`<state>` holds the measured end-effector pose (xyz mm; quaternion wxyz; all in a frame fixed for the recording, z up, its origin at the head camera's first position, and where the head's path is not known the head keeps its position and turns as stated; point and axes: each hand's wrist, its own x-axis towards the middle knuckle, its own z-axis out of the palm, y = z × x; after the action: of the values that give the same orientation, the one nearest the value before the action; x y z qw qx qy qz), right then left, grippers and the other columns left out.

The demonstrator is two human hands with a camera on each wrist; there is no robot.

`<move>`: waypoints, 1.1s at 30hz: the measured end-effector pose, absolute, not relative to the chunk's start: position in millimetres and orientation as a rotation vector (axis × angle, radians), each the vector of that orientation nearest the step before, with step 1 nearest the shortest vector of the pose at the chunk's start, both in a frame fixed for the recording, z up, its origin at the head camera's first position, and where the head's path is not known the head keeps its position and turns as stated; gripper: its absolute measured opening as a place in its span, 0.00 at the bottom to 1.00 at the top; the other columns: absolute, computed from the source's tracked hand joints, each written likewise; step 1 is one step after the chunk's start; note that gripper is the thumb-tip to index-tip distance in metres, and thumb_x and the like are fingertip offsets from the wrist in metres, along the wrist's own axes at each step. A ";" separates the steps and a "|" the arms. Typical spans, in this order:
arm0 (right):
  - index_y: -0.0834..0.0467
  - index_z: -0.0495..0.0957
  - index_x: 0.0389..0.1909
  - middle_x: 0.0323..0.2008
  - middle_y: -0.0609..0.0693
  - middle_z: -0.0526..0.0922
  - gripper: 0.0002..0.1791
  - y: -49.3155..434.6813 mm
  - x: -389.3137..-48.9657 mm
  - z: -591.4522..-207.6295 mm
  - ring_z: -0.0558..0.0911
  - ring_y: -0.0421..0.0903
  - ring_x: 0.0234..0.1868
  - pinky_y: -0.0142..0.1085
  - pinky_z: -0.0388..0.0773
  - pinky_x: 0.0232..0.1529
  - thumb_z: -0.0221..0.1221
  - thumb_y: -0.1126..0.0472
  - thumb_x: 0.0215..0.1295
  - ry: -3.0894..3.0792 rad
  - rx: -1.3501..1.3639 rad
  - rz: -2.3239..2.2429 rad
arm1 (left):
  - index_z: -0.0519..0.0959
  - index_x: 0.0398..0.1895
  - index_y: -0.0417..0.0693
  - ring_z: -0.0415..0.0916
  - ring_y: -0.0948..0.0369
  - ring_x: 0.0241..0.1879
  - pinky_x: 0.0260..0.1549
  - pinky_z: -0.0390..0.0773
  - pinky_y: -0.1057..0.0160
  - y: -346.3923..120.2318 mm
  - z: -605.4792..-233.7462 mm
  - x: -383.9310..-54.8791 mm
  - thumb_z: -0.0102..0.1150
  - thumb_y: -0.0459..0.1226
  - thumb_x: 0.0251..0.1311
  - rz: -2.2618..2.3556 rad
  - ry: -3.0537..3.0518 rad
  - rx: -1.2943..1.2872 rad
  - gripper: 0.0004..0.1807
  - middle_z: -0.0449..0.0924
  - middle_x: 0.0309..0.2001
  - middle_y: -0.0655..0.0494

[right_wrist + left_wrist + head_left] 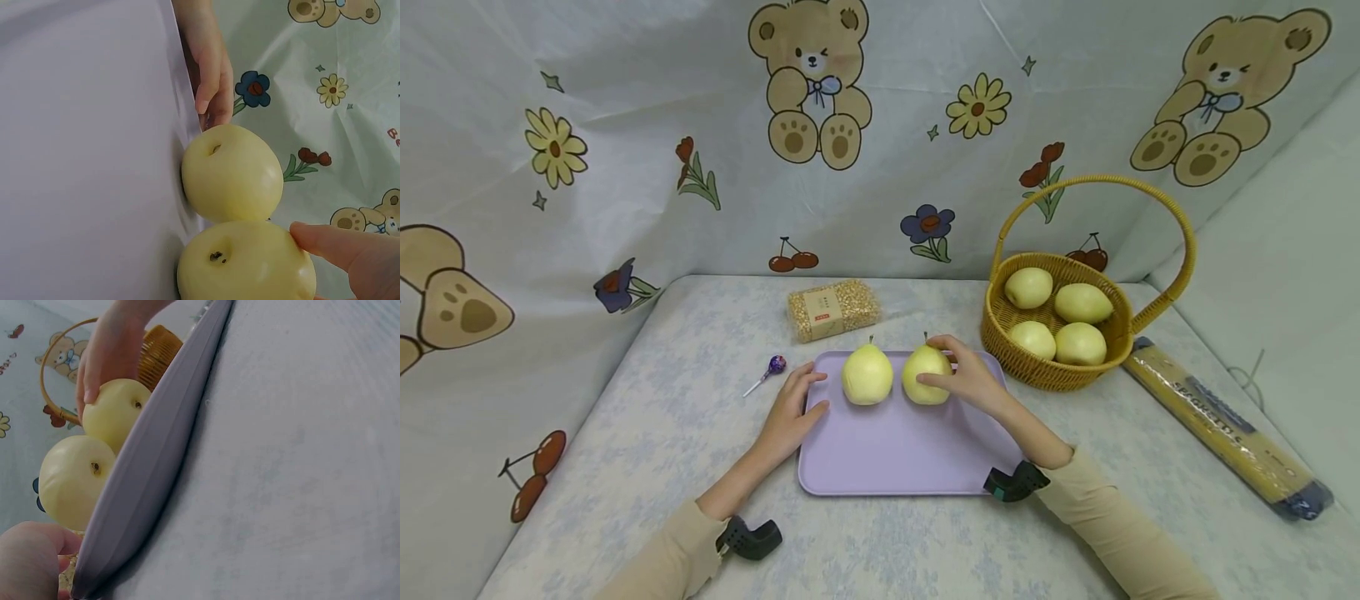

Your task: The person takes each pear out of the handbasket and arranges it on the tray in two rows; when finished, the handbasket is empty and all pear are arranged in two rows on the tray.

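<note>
While the left hand lies at the tray, the right hand grips a pear

Two hands, well apart, either side of a shallow lilac tray. Right hand curled about the right pear, thumb across its near face, fingers round its far side. That pear stands stem up at the tray's far edge; whether its base bears on the tray, cannot tell.

Left pear beside it, also stem up, untouched — only a narrow gap between the two in the head view. Left hand at the tray's far left corner, fingers loose and a little parted, reaching over the rim; holds no fruit. How firmly it presses, cannot tell.

Just beyond the tray's right corner: wicker basket, tall looped handle, four pears inside. Long packet of spaghetti right of the basket, set slantwise. Behind the tray, a clear bag of yellow grains with a pale label. Lollipop near the left hand, stick pointing towards the near left.

Table covered in faint blue mottling. Backdrop cloth printed with bears, flowers, cherries. Both sleeves beige — a black device at each wrist.
</note>
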<state>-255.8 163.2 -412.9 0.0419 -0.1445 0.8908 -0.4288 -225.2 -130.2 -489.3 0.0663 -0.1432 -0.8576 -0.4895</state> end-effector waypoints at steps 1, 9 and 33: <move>0.64 0.66 0.62 0.63 0.64 0.70 0.34 162.8 -255.5 -412.8 0.75 0.65 0.57 0.53 0.77 0.53 0.65 0.58 0.57 2.736 -0.445 -1.305 | 0.71 0.58 0.42 0.55 0.41 0.70 0.69 0.54 0.39 -130.1 -489.2 -225.2 0.57 0.33 0.59 -1.473 -2.585 -0.434 0.22 0.58 0.70 0.40; 0.64 0.66 0.62 0.62 0.64 0.71 0.33 159.8 -253.8 -412.9 0.75 0.65 0.58 0.54 0.75 0.56 0.65 0.58 0.58 2.733 -0.439 -1.307 | 0.71 0.58 0.42 0.54 0.41 0.71 0.69 0.53 0.39 -129.7 -487.3 -224.6 0.57 0.34 0.60 -1.475 -2.599 -0.432 0.22 0.57 0.71 0.40; 0.64 0.62 0.65 0.63 0.68 0.68 0.31 186.0 -258.5 -385.8 0.70 0.66 0.63 0.56 0.70 0.61 0.59 0.58 0.64 2.723 -0.426 -1.447 | 0.71 0.58 0.41 0.55 0.40 0.70 0.69 0.54 0.39 -129.9 -486.9 -224.0 0.58 0.33 0.59 -1.471 -2.592 -0.432 0.22 0.58 0.70 0.39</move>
<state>-258.5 186.0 -385.8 0.0142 -0.1369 0.8747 -0.4647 -224.0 -129.9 -486.9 0.0651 -0.1431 -0.8589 -0.4874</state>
